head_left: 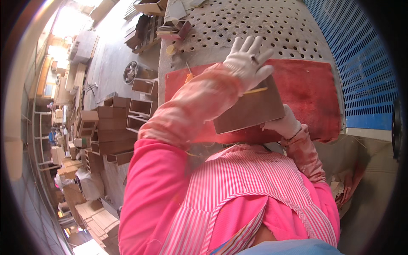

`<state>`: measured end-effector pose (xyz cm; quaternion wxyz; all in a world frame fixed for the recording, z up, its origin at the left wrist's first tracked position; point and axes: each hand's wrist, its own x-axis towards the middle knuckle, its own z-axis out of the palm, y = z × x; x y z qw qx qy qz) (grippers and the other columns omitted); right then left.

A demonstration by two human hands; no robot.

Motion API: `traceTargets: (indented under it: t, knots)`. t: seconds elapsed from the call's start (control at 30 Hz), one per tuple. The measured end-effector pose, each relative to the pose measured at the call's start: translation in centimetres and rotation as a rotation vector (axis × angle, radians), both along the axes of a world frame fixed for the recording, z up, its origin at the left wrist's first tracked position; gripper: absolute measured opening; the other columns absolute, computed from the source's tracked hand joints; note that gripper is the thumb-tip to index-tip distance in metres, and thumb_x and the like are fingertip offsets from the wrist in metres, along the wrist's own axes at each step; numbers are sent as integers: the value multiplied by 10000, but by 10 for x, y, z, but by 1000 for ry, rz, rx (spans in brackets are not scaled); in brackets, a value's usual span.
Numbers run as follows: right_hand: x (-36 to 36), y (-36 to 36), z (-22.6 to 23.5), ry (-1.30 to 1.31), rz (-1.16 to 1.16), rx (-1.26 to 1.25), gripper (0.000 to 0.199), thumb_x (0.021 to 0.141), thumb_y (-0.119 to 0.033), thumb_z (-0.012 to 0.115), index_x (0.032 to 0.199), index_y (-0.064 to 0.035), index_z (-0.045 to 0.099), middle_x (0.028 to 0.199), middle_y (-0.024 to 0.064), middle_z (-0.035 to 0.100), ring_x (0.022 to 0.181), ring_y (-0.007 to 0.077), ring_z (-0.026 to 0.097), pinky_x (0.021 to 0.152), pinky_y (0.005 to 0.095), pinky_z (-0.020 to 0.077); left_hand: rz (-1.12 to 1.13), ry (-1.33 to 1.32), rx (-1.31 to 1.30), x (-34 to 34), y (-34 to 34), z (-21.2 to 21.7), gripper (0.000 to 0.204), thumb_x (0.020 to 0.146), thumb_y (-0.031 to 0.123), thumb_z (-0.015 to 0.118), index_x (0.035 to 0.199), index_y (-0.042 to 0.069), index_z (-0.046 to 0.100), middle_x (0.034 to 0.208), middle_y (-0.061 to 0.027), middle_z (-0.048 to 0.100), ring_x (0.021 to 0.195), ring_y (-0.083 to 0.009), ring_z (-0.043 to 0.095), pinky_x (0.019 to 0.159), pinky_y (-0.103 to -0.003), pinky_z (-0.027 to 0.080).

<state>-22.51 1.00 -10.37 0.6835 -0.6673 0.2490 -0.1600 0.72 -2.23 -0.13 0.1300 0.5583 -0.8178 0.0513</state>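
A flat brown panel [250, 109] lies tilted above a red cloth [308, 85] on the work table. Whether it is a single board or the face of a box, I cannot tell. A thin yellow strip [256, 90] shows near its far edge. My left hand [250, 61], in a white glove with a dark mark, stretches over the panel's far side with fingers spread. Gloved in white too, my right hand [284, 123] grips the panel's near right corner. Part of the panel is hidden behind my left forearm.
Beyond the cloth is a grey table top [229, 25] full of round holes. A blue perforated panel [361, 63] stands at the right. Small pieces [175, 30] sit at the table's far left. Brown open boxes [112, 123] are stacked on the floor to the left, near a round bin [137, 71].
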Motion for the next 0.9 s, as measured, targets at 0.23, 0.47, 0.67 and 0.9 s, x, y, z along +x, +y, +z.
traceTargets:
  t: [0.23, 0.47, 0.67, 0.9]
  knots:
    - [10, 2, 12, 17, -67, 57, 278, 825, -19, 826, 1101, -9, 795, 1012, 63, 820, 976, 133, 759, 811, 326, 606, -228, 374, 308, 40, 110, 6, 671, 880, 486, 766, 1491, 237, 648, 1649, -127, 466, 1535, -377, 413, 1255, -526, 379]
    - [-7, -5, 36, -268, -95, 358, 282, 888, -75, 748, 1141, 52, 742, 1022, 70, 779, 939, 137, 720, 822, 343, 590, 783, 999, 905, 134, 93, -104, 640, 1041, 611, 524, 1170, 18, 729, 927, -144, 756, 872, -296, 721, 779, -430, 558]
    - [24, -2, 83, -154, 87, 393, 502, 897, -102, 693, 1366, 66, 629, 1277, 56, 707, 1145, 145, 639, 1016, 332, 516, 757, 1882, 1084, 123, 146, -154, 650, 995, 656, 613, 1153, 44, 766, 950, -51, 767, 832, -198, 700, 706, -369, 543]
    - [37, -12, 87, 376, 708, -242, 681, 824, -188, 900, 1394, 66, 627, 1271, 93, 734, 1155, 184, 660, 1013, 347, 531, 756, 1255, 903, 127, 128, -82, 405, 879, 222, 763, 1219, 2, 772, 1061, -99, 789, 909, -207, 743, 820, -326, 571]
